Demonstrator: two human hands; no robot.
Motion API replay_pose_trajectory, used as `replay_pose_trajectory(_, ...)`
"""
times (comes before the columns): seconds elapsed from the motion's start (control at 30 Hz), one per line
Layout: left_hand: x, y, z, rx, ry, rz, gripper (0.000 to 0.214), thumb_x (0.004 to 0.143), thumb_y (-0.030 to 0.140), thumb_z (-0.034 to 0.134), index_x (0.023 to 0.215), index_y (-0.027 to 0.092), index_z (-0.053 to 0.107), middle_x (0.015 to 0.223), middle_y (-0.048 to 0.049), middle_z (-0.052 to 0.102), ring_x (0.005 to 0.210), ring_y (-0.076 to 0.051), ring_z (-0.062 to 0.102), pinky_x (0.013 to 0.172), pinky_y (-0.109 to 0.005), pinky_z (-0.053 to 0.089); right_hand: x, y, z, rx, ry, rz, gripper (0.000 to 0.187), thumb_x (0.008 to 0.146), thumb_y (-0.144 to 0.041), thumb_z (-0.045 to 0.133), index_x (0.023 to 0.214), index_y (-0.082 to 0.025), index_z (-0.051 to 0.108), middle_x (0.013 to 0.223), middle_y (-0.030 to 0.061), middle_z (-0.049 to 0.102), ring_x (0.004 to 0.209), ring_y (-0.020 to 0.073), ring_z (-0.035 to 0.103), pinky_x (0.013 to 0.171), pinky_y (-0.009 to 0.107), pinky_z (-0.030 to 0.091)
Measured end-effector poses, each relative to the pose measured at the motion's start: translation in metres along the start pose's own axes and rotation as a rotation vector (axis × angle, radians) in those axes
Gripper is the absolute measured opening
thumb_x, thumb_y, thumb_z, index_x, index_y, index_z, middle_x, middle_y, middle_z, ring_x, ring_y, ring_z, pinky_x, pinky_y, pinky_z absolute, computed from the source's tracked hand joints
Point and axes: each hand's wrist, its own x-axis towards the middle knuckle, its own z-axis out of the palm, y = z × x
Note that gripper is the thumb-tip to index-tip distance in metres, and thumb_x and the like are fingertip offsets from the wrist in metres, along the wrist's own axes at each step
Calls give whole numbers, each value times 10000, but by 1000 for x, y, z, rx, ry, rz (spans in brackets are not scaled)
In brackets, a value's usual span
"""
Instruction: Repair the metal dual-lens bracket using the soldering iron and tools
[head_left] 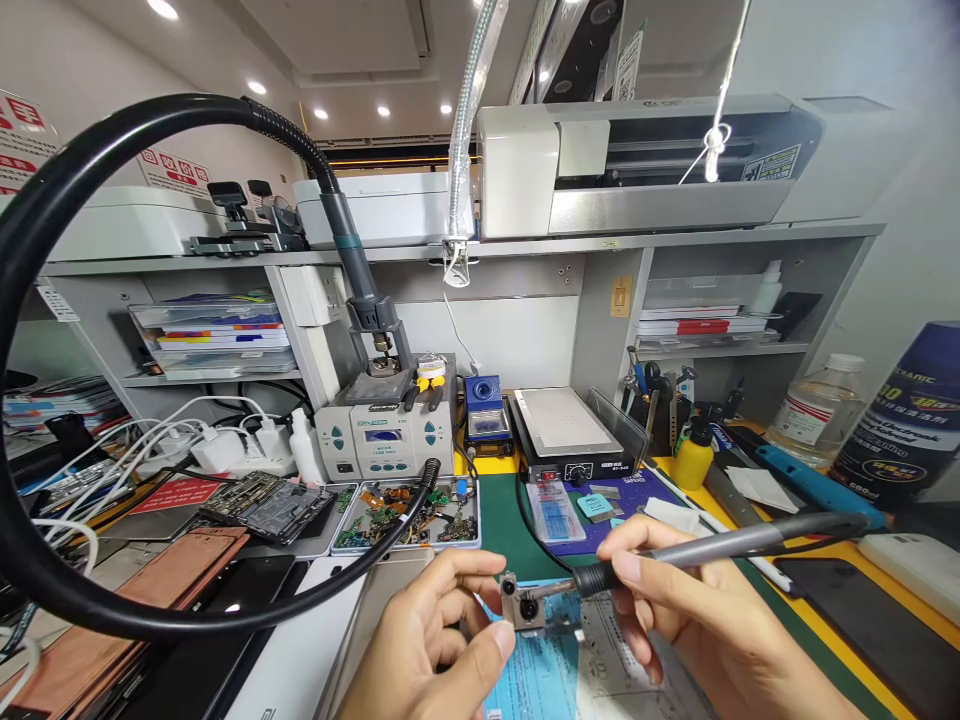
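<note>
My left hand point(450, 635) pinches a small phone camera module point(529, 610) by its left edge, between thumb and fingers. Two dark round lenses show in its metal frame. In my right hand point(675, 605) is a grey soldering iron point(720, 540), gripped like a pen near its black ribbed collar. Its metal tip reaches left to the top of the module; whether it touches is too small to tell. Under both hands lies a blue and white printed sheet point(536, 670) on the green mat point(499, 515).
A thick black hose point(45, 230) loops across the left side, in front of the hot-air station point(386, 440). Behind my hands are a tray point(409, 547) of small circuit boards and a heating plate point(566, 420). Phone parts point(172, 600) crowd the left; a yellow bottle point(694, 455) stands right.
</note>
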Motion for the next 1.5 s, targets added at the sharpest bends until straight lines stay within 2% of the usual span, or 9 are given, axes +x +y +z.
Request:
replay_pose_trajectory(0.23, 1, -2, 1, -3, 7, 20, 548, 735, 561, 724, 1090, 158, 619, 783, -34, 583, 593, -128, 547, 437, -207, 442, 0, -1, 0, 12, -3, 9, 332, 745, -479, 745, 780, -176, 613, 555, -41, 508, 481, 115, 495, 459, 233, 365)
replay_pose_trajectory(0.57, 2, -3, 1, -5, -31, 7, 548, 725, 592, 726, 1055, 162, 644, 759, -2, 543, 560, -100, 552, 441, -192, 456, 0, -1, 0, 9, -5, 17, 340, 737, -480, 754, 777, -173, 613, 550, -44, 511, 473, 110, 497, 454, 228, 380)
replay_pose_trajectory(0.8, 2, -3, 1, 7, -13, -4, 550, 725, 585, 728, 1067, 163, 643, 759, -6, 541, 573, -110, 549, 428, -194, 454, 1, 0, 1, 4, 9, 0, 346, 720, -490, 762, 773, -178, 621, 510, -57, 469, 463, 120, 495, 443, 231, 377)
replay_pose_trajectory(1.07, 1, 1, -1, 23, -23, 5, 613, 706, 597, 729, 1125, 168, 602, 827, -33, 547, 637, -138, 523, 438, -219, 446, 1, 0, -1, 22, -12, 14, 328, 737, -471, 753, 784, -178, 615, 538, -48, 513, 465, 109, 505, 448, 220, 377)
replay_pose_trajectory(1.5, -2, 2, 2, 23, 13, 29, 570, 723, 518, 737, 1134, 178, 535, 975, -66, 592, 687, -124, 540, 527, -248, 421, 1, -1, -3, 35, -47, 19, 295, 774, -441, 741, 794, -175, 617, 554, -49, 527, 485, 111, 526, 460, 224, 391)
